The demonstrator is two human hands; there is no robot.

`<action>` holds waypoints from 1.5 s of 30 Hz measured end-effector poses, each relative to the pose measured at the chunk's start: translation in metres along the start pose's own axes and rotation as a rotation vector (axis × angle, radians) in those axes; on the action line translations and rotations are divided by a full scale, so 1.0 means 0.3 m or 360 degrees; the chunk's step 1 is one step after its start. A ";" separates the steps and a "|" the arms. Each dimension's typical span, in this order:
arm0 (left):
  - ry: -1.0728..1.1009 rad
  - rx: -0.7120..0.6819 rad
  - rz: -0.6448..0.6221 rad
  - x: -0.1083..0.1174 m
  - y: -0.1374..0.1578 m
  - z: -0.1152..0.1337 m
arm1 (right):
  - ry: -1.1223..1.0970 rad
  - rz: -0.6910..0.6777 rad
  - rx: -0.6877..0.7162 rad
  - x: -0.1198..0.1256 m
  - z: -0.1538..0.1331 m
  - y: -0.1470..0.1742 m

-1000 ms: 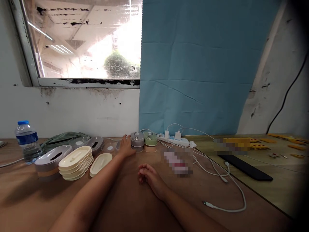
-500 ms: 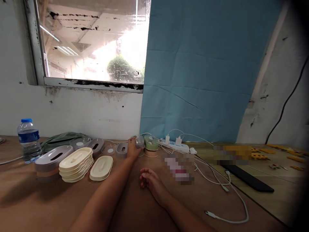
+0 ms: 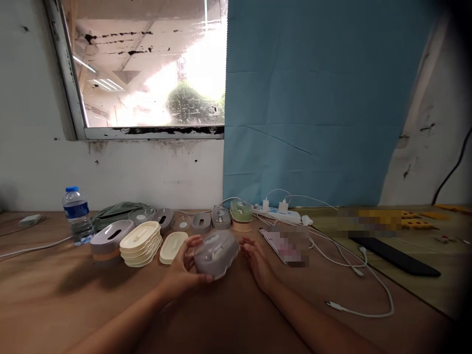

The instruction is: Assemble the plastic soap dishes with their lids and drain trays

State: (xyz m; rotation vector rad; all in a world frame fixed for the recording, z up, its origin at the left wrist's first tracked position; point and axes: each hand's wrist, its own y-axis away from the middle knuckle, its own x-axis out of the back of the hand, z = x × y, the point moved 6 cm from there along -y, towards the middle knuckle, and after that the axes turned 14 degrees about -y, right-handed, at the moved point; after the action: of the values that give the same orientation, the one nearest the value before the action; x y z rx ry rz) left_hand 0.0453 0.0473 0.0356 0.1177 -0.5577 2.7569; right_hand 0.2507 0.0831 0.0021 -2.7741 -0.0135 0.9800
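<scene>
My left hand (image 3: 186, 265) is closed on the left side of a grey oval box (image 3: 217, 253) with a clear top, holding it tilted above the table. My right hand (image 3: 260, 263) is close to the box's right side, fingers apart, holding nothing. Behind the held box stand another grey oval box (image 3: 221, 219) and a green oval box (image 3: 241, 210) with an orange lower part. To the left sit a grey piece with a slot (image 3: 201, 223), a single cream oval lid (image 3: 173, 247) and a stack of cream lids (image 3: 141, 243).
At the left are a water bottle (image 3: 78, 216), a lilac box with a slot (image 3: 111, 238) and a green cloth bag (image 3: 121, 212). A phone (image 3: 275, 246), partly blurred, white cables (image 3: 391, 300) and a power strip (image 3: 275, 213) lie right. Beyond them rests a black bar (image 3: 398, 258).
My left hand has brought a grey oval box from the back row toward me; another grey box now shows there. My right hand has moved up and right, its fingers opening. The view has shifted.
</scene>
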 end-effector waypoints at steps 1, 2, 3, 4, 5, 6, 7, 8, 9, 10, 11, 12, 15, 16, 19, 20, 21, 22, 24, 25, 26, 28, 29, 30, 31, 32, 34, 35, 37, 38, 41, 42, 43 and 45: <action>0.0039 0.0014 -0.0143 0.002 0.035 -0.005 | -0.0002 -0.0035 0.0004 -0.004 -0.004 0.000; 0.0056 0.0026 -0.0282 0.002 0.060 -0.010 | 0.0011 -0.0108 0.0003 -0.014 -0.008 0.002; 0.0052 0.0030 -0.0407 0.002 0.077 -0.012 | 0.0044 -0.0223 -0.0006 -0.031 -0.010 0.007; 0.0040 0.0027 -0.0509 0.001 0.087 -0.013 | 0.0091 -0.0372 -0.0022 -0.052 -0.010 0.015; 0.0027 0.0020 -0.0584 -0.001 0.091 -0.012 | 0.0150 -0.0540 -0.0044 -0.075 -0.009 0.027; 0.0021 0.0016 -0.0640 -0.003 0.092 -0.010 | 0.0215 -0.0711 -0.0073 -0.098 -0.005 0.043; 0.0022 0.0017 -0.0690 -0.007 0.091 -0.008 | 0.0280 -0.0861 -0.0109 -0.118 0.000 0.059; 0.0033 0.0027 -0.0739 -0.013 0.092 -0.007 | 0.0343 -0.0970 -0.0149 -0.132 0.007 0.074; 0.0047 0.0041 -0.0786 -0.020 0.093 -0.008 | 0.0412 -0.1051 -0.0186 -0.141 0.013 0.088; 0.0059 0.0054 -0.0829 -0.027 0.096 -0.009 | 0.0484 -0.1108 -0.0213 -0.147 0.019 0.100; 0.0065 0.0055 -0.0857 -0.031 0.099 -0.012 | 0.0553 -0.1147 -0.0233 -0.151 0.024 0.109; 0.0059 0.0044 -0.0863 -0.031 0.101 -0.015 | 0.0615 -0.1173 -0.0241 -0.153 0.028 0.118; -0.0022 -0.0007 -0.0776 -0.015 0.096 -0.033 | 0.0776 -0.1188 -0.0235 -0.152 0.030 0.134; -0.0052 -0.0013 -0.0744 -0.008 0.094 -0.040 | 0.0822 -0.1175 -0.0231 -0.150 0.029 0.137; -0.0150 -0.0030 -0.0674 0.001 0.091 -0.053 | 0.0919 -0.1102 -0.0188 -0.148 0.017 0.139; -0.0200 -0.0028 -0.0661 -0.003 0.092 -0.053 | 0.0928 -0.1072 -0.0163 -0.148 0.011 0.138; -0.0263 -0.0019 -0.0646 -0.008 0.093 -0.051 | 0.0925 -0.1039 -0.0138 -0.149 0.004 0.137; -0.0334 0.0000 -0.0623 -0.014 0.095 -0.048 | 0.0910 -0.1011 -0.0111 -0.151 -0.002 0.136; -0.0469 0.0052 -0.0561 -0.027 0.098 -0.036 | 0.0874 -0.0964 -0.0057 -0.155 -0.014 0.133; -0.0518 0.0075 -0.0536 -0.033 0.099 -0.029 | 0.0872 -0.0943 -0.0021 -0.156 -0.020 0.131; -0.0547 0.0085 -0.0521 -0.038 0.100 -0.022 | 0.0886 -0.0922 0.0020 -0.157 -0.027 0.128; -0.0541 0.0073 -0.0527 -0.044 0.100 -0.012 | 0.0918 -0.0864 0.0110 -0.153 -0.040 0.120; -0.0510 0.0053 -0.0553 -0.045 0.101 -0.011 | 0.0913 -0.0829 0.0142 -0.150 -0.047 0.115; -0.0472 0.0025 -0.0590 -0.045 0.102 -0.012 | 0.0888 -0.0794 0.0157 -0.146 -0.051 0.110; -0.0437 -0.0009 -0.0632 -0.043 0.102 -0.015 | 0.0845 -0.0763 0.0155 -0.143 -0.054 0.106; -0.0421 -0.0048 -0.0664 -0.040 0.103 -0.017 | 0.0792 -0.0736 0.0142 -0.140 -0.055 0.102; -0.0483 -0.0161 -0.0605 -0.023 0.098 -0.011 | 0.0697 -0.0706 0.0083 -0.140 -0.052 0.098; -0.0569 -0.0236 -0.0495 -0.008 0.094 0.002 | 0.0660 -0.0705 0.0045 -0.142 -0.049 0.098; -0.0864 -0.0393 -0.0222 0.022 0.091 0.041 | 0.0596 -0.0720 -0.0034 -0.151 -0.040 0.103; -0.1045 -0.0472 -0.0102 0.033 0.094 0.065 | 0.0567 -0.0729 -0.0074 -0.155 -0.034 0.107; -0.1520 -0.0788 0.0086 0.044 0.116 0.130 | 0.0498 -0.0731 -0.0166 -0.161 -0.019 0.116; -0.1620 -0.0933 0.0059 0.040 0.125 0.144 | 0.0488 -0.0722 -0.0187 -0.160 -0.014 0.116; -0.1687 -0.1085 -0.0040 0.032 0.133 0.153 | 0.0485 -0.0710 -0.0201 -0.156 -0.008 0.115; -0.1742 -0.1304 -0.0436 0.007 0.142 0.151 | 0.0494 -0.0691 -0.0231 -0.144 0.004 0.109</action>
State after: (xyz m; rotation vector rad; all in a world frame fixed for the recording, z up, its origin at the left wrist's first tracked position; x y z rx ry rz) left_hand 0.0300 -0.0069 0.0619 1.3747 -1.6856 1.7842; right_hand 0.2142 0.0481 0.0219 -2.8356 -0.6323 0.4538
